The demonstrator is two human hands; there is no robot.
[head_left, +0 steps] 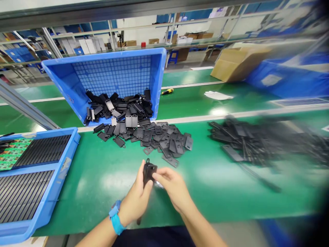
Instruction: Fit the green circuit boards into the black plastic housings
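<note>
Over the green work surface, my left hand (136, 199) is closed around a small black plastic casing (147, 173) with a loop at its top. My right hand (174, 188) pinches a flat black piece against the casing's right face; its fingertips partly cover that face. A dark end pokes out below my left hand, and I cannot make out what it belongs to. Just beyond both hands lies a loose pile of flat black plastic covers (167, 139). Behind it, more black casings (123, 109) spill from a tipped blue crate (113, 73).
On the left stands a blue divided tray (59, 171) with rows of black pieces and green circuit boards (15, 154). A blurred heap of black casings with cables (239, 137) lies right. Farther back are a yellow-black screwdriver (167, 91), white glove (218, 95) and cardboard box (235, 63).
</note>
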